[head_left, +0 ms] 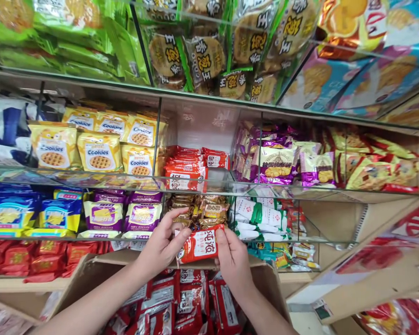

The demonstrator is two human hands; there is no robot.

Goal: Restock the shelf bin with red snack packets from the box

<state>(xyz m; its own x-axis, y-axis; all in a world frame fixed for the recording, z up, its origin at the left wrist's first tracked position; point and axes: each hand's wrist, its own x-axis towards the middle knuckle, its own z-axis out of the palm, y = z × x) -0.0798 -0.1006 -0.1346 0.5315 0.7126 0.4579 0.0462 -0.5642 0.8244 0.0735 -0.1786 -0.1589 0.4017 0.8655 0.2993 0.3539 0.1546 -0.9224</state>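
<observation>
Between my two hands is a red and white snack packet (pixel 199 245), its printed front turned up toward me. My left hand (pixel 167 239) pinches its left end with the thumb in front, the index finger pointing outward. Closed on the right end is my right hand (pixel 233 253), thumb on top. Below the hands, a cardboard box (pixel 91 274) holds many similar red packets (pixel 190 298). Ahead, a stack of matching red packets (pixel 185 170) sits in a middle-shelf compartment, with room showing at its right side.
Yellow cookie packets (pixel 99 151) stand left of the red stack, purple biscuit packets (pixel 277 163) right of it. Glass shelf edges (pixel 209 186) and thin dividers (pixel 158 135) cross ahead. Brown-gold packets (pixel 212 209) lie just behind the hands. Another carton (pixel 380 274) juts in at right.
</observation>
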